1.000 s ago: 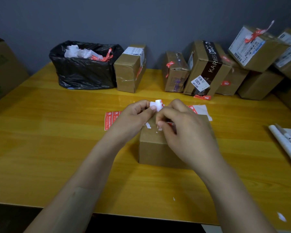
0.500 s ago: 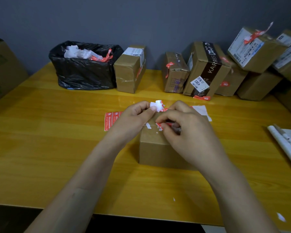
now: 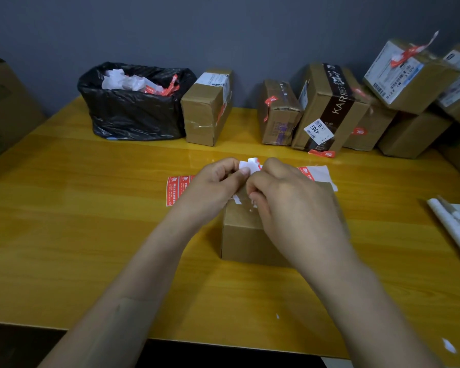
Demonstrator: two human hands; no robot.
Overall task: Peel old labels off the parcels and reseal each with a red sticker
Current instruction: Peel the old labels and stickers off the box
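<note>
We locate the working parcel [image 3: 245, 240] at the centre of the table [image 3: 64, 235], towards its front edge. Above the parcel's rear top edge sit the left hand [image 3: 213, 187] and, just right of it, the right hand [image 3: 298, 208], with a label scrap [image 3: 251, 166] between them. One sticker sheet [image 3: 174, 189] lies behind-left of the parcel, a second sheet [image 3: 319, 173] behind-right. Along the rear edge, left to right, stand a bag [image 3: 133, 112] with scraps in it, a single parcel [image 3: 205, 112] just beside it, then a row of parcels [image 3: 327, 107], with a stacked parcel [image 3: 409, 75] on top at far right. Papers [image 3: 457, 227] lie at the right edge.
</note>
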